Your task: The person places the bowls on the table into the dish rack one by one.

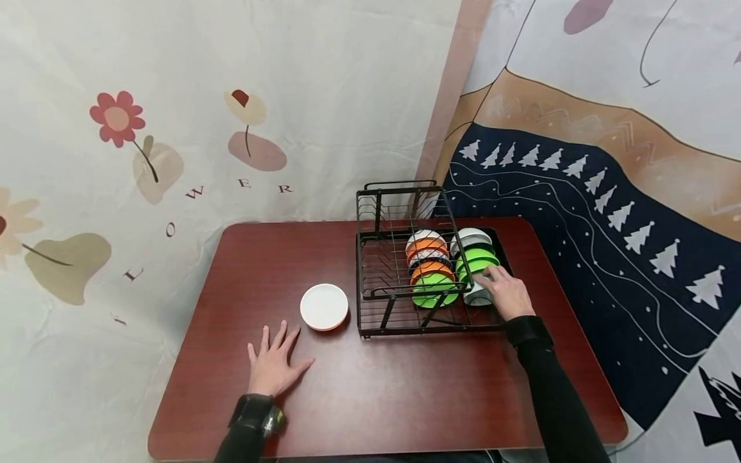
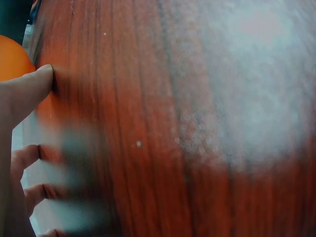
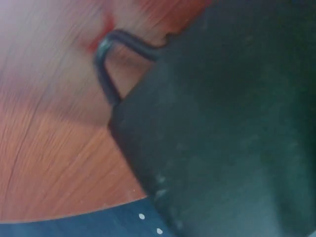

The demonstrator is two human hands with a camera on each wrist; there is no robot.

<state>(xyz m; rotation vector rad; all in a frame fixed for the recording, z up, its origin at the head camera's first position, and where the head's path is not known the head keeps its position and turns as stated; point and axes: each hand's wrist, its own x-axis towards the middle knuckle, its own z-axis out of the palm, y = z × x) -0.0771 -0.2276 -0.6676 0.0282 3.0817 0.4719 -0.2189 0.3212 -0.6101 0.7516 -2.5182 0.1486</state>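
Observation:
A dish rack (image 1: 388,331) of black wire stands at the table's right, holding two rows of bowls on edge. At the front of its right row, my right hand (image 1: 508,294) pinches the upper rim of a whitish bowl (image 1: 478,297), just in front of a green bowl (image 1: 478,254). The fingertips are partly hidden among the bowls. With fingers spread, my left hand (image 1: 273,366) rests on the tabletop. Close beyond it sits a white bowl (image 1: 324,307) with an orange outside (image 2: 12,57). The right wrist view shows no fingers, only the rack's dark tray (image 3: 222,128).
The left row holds an orange bowl (image 1: 426,245), a green bowl (image 1: 433,296) and several others. An upper wire basket (image 1: 376,222) overhangs that row. The brown table (image 1: 417,399) has rounded corners; a printed cloth (image 1: 324,128) hangs behind it.

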